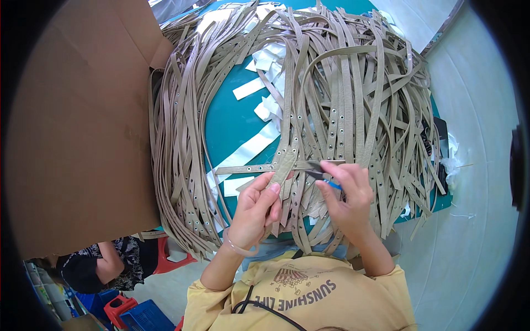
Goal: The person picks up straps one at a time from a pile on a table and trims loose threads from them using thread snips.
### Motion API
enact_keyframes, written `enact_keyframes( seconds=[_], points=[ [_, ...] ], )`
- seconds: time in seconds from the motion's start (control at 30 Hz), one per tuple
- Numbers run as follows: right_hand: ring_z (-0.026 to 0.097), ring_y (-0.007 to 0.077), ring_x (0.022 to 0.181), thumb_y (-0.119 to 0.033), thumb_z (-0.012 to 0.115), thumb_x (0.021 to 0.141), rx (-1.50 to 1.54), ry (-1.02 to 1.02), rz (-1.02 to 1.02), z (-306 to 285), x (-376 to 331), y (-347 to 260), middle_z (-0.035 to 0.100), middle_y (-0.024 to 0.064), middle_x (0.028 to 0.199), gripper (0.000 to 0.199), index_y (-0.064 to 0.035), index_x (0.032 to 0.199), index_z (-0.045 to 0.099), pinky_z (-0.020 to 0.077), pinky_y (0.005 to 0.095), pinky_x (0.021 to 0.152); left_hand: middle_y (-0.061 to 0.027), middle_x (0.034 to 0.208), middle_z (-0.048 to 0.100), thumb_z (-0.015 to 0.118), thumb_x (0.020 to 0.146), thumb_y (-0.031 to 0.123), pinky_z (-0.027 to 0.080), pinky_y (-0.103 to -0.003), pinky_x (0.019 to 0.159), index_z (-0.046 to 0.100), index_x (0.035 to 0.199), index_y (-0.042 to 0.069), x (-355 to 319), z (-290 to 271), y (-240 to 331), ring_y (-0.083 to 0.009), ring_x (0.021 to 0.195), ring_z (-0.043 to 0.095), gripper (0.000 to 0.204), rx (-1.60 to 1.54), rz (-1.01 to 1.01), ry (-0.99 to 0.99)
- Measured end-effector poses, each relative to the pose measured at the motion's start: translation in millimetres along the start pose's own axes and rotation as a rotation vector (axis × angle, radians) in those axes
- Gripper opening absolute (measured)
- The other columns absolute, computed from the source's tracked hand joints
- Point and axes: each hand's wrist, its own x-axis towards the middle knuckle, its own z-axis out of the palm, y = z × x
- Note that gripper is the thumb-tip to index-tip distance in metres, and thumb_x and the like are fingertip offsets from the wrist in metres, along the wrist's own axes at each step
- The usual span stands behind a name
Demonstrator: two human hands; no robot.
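Observation:
My left hand [251,212] pinches the end of a taupe strap [284,164] between thumb and fingers, holding it up over the heap. Closed around small snips [316,175] with a blue handle is my right hand [350,198]; the dark blades point left, close beside the held strap. Another strap [243,170] with metal eyelets lies crosswise behind my left fingers. Under and beyond both hands spreads a large heap of similar straps [359,110], many with eyelets. Whether the blades touch the strap, I cannot tell.
A long bundle of straps [179,127] curves along the left of the green tabletop [226,121]. White paper strips [251,146] lie between bundle and heap. A big cardboard box [83,121] stands at left. Below it are another person's arm [110,265], a red stool [165,256] and a blue crate [148,320].

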Motion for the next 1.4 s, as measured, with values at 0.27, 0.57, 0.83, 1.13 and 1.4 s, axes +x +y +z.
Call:
enact_keyframes(
  seconds=[0.27,0.57,0.83,1.13,1.4],
  points=[
    [0.051,0.0193,0.069,-0.007,0.073,0.068,0.012,-0.109,-0.023,1.4,0.9,-2.8,0.058,0.0052,0.082,0.034,-0.007,0.101,0.064,0.0382,0.0282,0.063,0.0063,0.054,0.044,0.044,0.095,0.017,0.024,-0.015,0.042,0.052,0.116,0.0,-1.6,-1.1,-4.7,0.0,0.044,0.033,0.028,-0.013,-0.039,-0.065],
    [0.054,0.0195,0.07,-0.006,0.073,0.07,0.114,-0.078,0.025,2.7,1.3,-3.9,0.062,0.0069,0.085,0.03,-0.0049,0.098,0.064,0.0395,0.0277,0.065,0.0043,0.054,0.044,0.045,0.095,0.016,0.026,-0.017,0.042,0.05,0.12,0.002,-0.5,-1.7,-9.3,-0.0015,0.044,0.033,0.029,-0.057,-0.023,-0.05],
    [0.055,0.0209,0.071,-0.006,0.074,0.069,0.109,-0.061,-0.003,3.3,-0.3,-5.1,0.062,0.0077,0.083,0.029,-0.0043,0.096,0.065,0.0408,0.0286,0.065,0.0035,0.051,0.041,0.043,0.095,0.015,0.027,-0.019,0.043,0.046,0.125,0.002,0.9,-4.1,-9.1,-0.0029,0.042,0.03,0.032,-0.205,-0.062,-0.125],
    [0.055,0.0204,0.071,-0.006,0.074,0.069,0.14,-0.068,0.02,5.1,1.7,-4.0,0.061,0.0077,0.082,0.026,-0.0039,0.094,0.065,0.042,0.0285,0.063,0.0041,0.05,0.039,0.04,0.096,0.014,0.027,-0.019,0.043,0.047,0.125,0.003,0.5,-6.7,-8.5,-0.0032,0.041,0.03,0.032,-0.255,-0.071,-0.148],
    [0.054,0.0127,0.072,-0.012,0.065,0.081,0.231,-0.002,0.233,3.6,10.3,4.6,0.058,0.0049,0.081,0.02,-0.0022,0.098,0.06,0.0426,0.0228,0.066,0.006,0.049,0.033,0.036,0.097,0.018,0.025,-0.019,0.041,0.05,0.118,0.002,0.1,-2.0,2.2,-0.0029,0.04,0.026,0.03,-0.301,-0.171,-0.214]
  ],
)
